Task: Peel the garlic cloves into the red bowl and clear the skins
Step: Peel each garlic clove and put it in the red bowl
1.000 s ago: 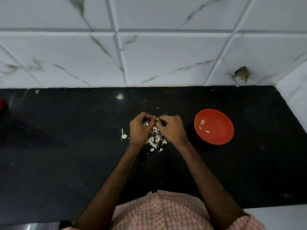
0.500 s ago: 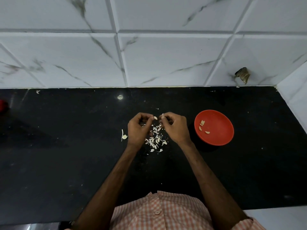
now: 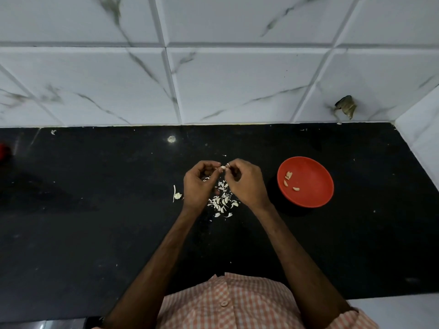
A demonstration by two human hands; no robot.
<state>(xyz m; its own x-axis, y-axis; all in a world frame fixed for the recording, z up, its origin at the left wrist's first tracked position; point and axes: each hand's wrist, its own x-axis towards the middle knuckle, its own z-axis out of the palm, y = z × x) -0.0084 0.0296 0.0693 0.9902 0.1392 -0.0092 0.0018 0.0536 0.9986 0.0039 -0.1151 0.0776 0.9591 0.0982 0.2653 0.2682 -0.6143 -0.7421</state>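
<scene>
The clove sits above the middle of the counter, pinched between the fingertips of both hands. Only a small pale tip of it shows; the rest is covered by the fingers. The left hand curls round it from the left, thumb and forefinger closed on it. The right hand meets it from the right, its fingers bent in on the same spot. I cannot tell whether the right fingers grip the clove itself or a flap of its skin. The hands are together, knuckles up, fingertips touching at the clove.

Under and between the hands lie the skins, a loose scatter of white flakes on the counter, partly hidden by the left hand. Just left of that hand lies a scrap with a thin white strip beside it; too small to make out what it is.

The bowl stands on the counter to the right of the right hand, apart from it. In its left half lie a few peeled cloves.

At the counter's left edge a red thing is cut off by the frame. The tiled wall runs along the counter's back edge, with a brown patch near the right corner. A checked shirt fills the bottom, cut off below.
</scene>
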